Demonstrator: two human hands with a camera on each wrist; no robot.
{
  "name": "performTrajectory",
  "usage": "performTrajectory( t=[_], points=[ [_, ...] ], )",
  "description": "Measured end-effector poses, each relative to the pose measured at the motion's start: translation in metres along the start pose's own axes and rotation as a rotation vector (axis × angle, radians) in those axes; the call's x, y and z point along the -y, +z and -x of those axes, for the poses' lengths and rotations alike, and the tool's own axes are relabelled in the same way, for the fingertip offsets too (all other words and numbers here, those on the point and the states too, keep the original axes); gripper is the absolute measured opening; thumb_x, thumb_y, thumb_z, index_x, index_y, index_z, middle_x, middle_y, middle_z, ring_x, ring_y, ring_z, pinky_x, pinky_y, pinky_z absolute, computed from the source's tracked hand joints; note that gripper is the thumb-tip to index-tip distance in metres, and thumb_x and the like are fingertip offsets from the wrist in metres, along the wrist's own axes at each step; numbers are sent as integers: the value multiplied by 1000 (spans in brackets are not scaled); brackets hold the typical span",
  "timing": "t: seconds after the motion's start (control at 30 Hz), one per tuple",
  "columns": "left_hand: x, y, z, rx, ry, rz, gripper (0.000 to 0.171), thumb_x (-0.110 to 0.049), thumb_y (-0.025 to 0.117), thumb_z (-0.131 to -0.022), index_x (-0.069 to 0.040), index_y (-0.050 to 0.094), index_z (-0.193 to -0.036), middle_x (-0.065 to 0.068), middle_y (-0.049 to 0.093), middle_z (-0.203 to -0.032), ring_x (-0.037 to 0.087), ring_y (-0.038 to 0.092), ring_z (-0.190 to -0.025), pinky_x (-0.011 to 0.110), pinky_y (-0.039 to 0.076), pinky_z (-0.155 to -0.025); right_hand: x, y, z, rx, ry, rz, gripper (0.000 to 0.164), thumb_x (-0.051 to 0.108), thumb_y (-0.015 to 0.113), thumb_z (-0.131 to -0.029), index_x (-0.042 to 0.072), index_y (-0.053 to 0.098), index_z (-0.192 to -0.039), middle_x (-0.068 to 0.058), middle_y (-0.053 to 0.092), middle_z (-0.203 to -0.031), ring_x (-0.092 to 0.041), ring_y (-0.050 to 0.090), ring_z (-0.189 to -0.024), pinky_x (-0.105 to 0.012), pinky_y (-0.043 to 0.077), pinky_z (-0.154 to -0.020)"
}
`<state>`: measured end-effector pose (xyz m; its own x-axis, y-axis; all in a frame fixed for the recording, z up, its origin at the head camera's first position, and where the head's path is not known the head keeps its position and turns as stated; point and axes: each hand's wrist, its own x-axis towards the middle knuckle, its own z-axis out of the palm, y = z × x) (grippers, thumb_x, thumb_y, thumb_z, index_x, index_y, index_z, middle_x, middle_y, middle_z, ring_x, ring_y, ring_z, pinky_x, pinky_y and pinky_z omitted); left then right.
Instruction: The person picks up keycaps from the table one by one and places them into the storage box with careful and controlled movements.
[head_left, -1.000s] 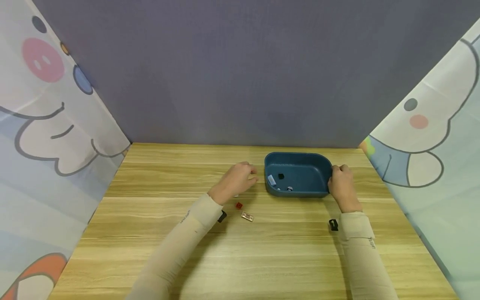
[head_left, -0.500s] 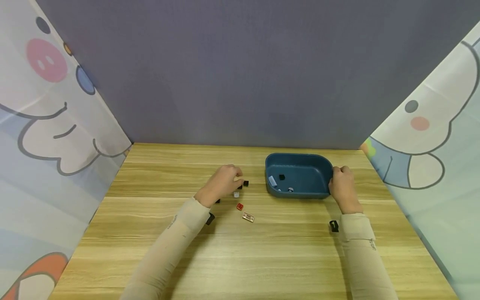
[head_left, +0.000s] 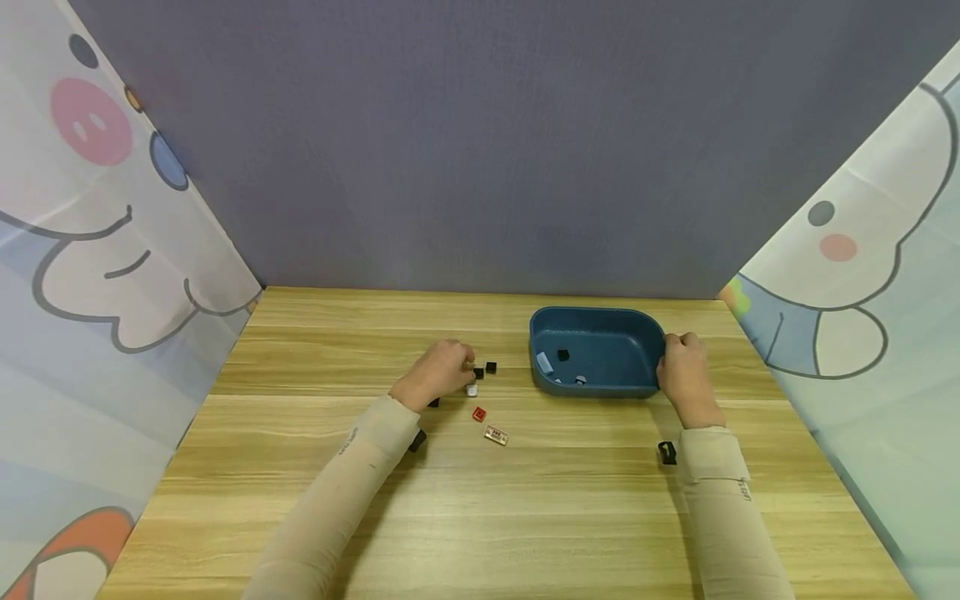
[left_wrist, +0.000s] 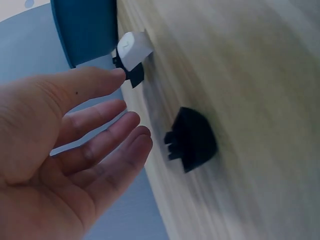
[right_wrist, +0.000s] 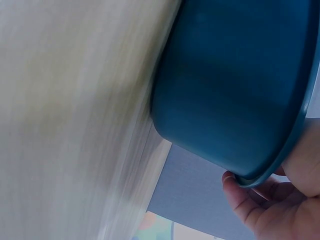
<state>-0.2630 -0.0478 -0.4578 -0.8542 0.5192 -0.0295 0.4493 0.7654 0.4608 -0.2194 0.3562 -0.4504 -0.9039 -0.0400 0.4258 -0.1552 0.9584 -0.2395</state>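
Wood-grain counter (head_left: 570,500) backed by grey panel (head_left: 480,150). Blue bin (head_left: 592,322) gripped at rim by right hand (head_left: 684,367). Left hand (head_left: 435,372) held with thumb and fingers parted; white piece (head_left: 472,390) and two black pieces (head_left: 491,367) noted near its fingertips, red piece (head_left: 479,413) located on its near side.

The left hand (head_left: 437,371) has been drawn leftward, away from the blue bin (head_left: 615,389), and lowered slightly beside the white keycap (head_left: 472,391). Two black keycaps (head_left: 491,367), hidden a second ago, have been uncovered.
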Motion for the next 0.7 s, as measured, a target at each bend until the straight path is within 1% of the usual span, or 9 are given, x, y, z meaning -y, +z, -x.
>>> performTrajectory(
  t=[0.23, 0.33, 0.53, 0.7],
  points=[
    [3, 6, -2, 17, -12, -2, 16, -13, 75, -92, -6, 75, -106, 7, 69, -105, 20, 64, -92, 34, 54, -79, 1, -1, 0, -5, -9, -6, 27, -18, 53, -81, -27, 55, -106, -41, 49, -94, -57, 50, -87, -64, 44, -77],
    [3, 7, -3, 14, -14, -5, 16, -14, 75, -91, -6, 75, -106, 7, 70, -105, 19, 64, -89, 34, 54, -77, 0, 0, -1, -3, -6, -5, 27, -18, 51, -81, -27, 55, -106, -41, 49, -94, -58, 49, -87, -64, 44, -77],
    [2, 10, -3, 15, -23, -27, 14, -16, 75, -91, -8, 76, -103, 5, 69, -105, 19, 63, -91, 35, 54, -79, 0, -1, 1, 11, 12, -19, 29, -17, 51, -83, -28, 55, -109, -42, 48, -97, -58, 49, -88, -64, 45, -78],
    [2, 8, -3, 15, -30, -14, 12, -17, 74, -93, -9, 75, -101, 4, 69, -100, 15, 61, -83, 33, 53, -73, 1, -1, 0, 3, 5, -11, 28, -17, 51, -82, -28, 55, -108, -42, 49, -96, -59, 50, -87, -64, 45, -77]
  ],
)
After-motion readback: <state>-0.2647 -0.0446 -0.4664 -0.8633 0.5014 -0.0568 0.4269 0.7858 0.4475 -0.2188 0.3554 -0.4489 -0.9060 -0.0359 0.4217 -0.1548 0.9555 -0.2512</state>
